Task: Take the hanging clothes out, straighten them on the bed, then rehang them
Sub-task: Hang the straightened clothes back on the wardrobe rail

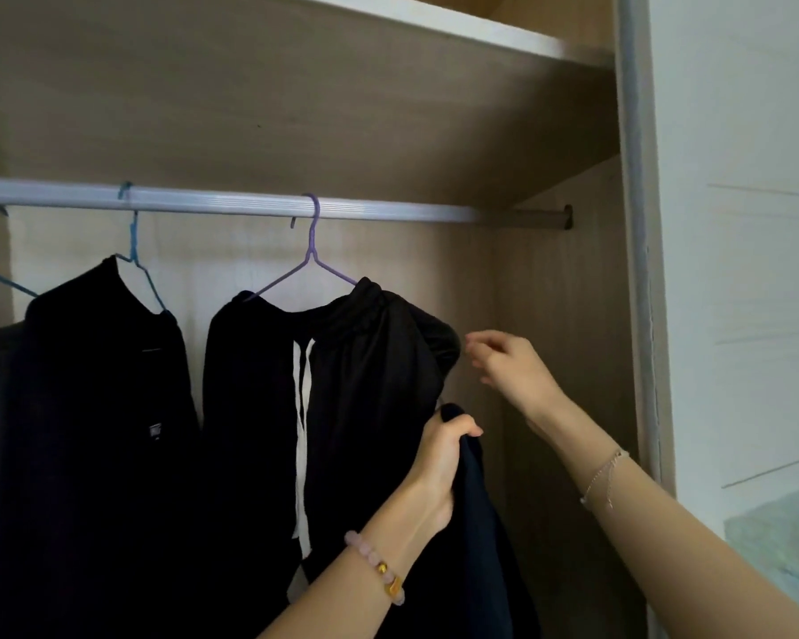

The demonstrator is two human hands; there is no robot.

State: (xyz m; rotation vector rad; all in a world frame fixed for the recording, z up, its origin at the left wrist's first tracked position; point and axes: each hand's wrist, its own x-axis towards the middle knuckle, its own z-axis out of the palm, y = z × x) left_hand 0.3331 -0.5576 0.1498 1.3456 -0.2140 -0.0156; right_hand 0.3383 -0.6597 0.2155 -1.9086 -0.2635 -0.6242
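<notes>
Left hand (439,458) clenched round fold of dark cloth (485,537), just beside hanging trousers (365,385); same garment or not, cannot tell. Right hand (510,366) higher, fingers loosely curled, holding nothing, tips just beside trousers' waistband end. Trousers draped over purple hanger (313,251) on rail (388,209), white drawstring (303,408) down front. Dark top (102,385) on blue hanger (135,251) at left. Beaded bracelet (379,567) on left wrist, thin chain (605,477) on right.

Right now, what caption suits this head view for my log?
Left hand grips dark cloth beside black drawstring garment on a purple wire hanger; right hand hovers open near them.
</notes>
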